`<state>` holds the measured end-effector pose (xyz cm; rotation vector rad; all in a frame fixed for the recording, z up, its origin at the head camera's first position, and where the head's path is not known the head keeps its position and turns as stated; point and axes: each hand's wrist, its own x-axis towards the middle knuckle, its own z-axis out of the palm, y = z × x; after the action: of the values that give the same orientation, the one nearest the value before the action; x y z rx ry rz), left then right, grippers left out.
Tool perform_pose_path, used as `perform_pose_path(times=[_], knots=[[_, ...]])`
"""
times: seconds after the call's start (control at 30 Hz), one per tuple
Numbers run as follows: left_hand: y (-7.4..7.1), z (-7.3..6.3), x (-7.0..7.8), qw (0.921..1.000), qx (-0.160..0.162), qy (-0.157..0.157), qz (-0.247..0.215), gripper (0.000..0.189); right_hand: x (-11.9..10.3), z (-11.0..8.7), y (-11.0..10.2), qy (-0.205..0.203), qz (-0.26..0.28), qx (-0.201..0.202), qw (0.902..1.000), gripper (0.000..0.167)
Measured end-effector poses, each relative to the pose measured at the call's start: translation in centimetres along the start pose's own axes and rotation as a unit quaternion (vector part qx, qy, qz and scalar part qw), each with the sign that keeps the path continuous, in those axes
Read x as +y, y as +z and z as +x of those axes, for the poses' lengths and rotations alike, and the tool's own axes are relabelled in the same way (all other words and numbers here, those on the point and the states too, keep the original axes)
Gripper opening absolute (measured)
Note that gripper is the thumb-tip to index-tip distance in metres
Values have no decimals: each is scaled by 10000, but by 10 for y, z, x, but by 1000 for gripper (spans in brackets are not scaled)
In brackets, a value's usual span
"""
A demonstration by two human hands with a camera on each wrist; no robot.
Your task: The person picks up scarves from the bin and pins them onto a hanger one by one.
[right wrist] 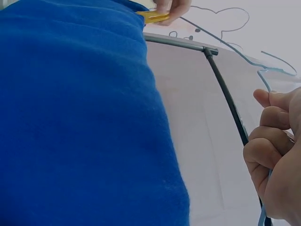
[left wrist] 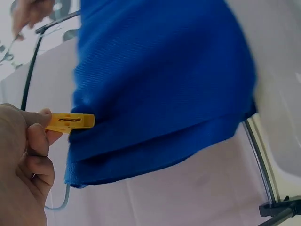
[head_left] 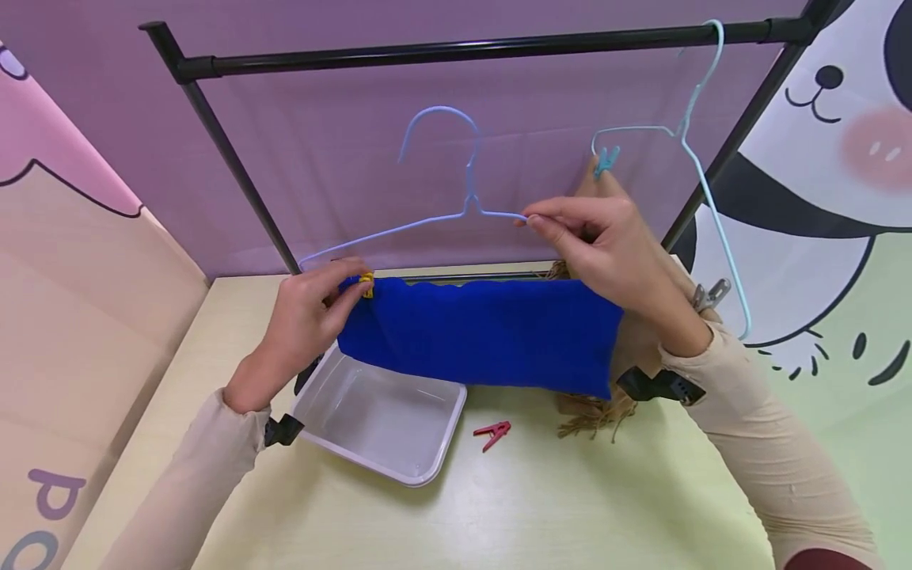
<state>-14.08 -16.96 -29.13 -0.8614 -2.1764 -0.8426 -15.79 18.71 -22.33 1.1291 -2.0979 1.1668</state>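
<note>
My left hand (head_left: 305,310) pinches a yellow clothespin (left wrist: 70,121) whose jaws sit on the top edge of a blue cloth (head_left: 477,332) near its left end. The cloth hangs down below a light-blue wire hanger (head_left: 399,229), its lower edge over part of a basin. With thumb and fingertips my right hand (head_left: 598,245) grips the hanger's right arm, close to the neck. The hanger's hook (head_left: 442,109) points up, below the rack's bar and apart from it. In the right wrist view, the right fingers (right wrist: 270,146) curl around the wire.
A black rack bar (head_left: 456,53) runs across the back. On its right hangs a mint hanger (head_left: 701,174) with a teal clothespin (head_left: 607,161), a grey clip (head_left: 711,294) and a brown fringed cloth (head_left: 594,416). A white basin (head_left: 385,467) and a red clothespin (head_left: 493,433) are on the table.
</note>
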Motion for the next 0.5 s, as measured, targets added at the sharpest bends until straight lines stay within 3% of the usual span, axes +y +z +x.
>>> perform_pose_path(times=[0.3,0.5], knots=[[-14,-4,-1,9991,52,-396,-149,13,-4,4,2,-192,-275,-161,9993,22],[-17,-4,2,9979,-435,-444,195,18,-3,2,3,-233,-180,-212,9993,23]])
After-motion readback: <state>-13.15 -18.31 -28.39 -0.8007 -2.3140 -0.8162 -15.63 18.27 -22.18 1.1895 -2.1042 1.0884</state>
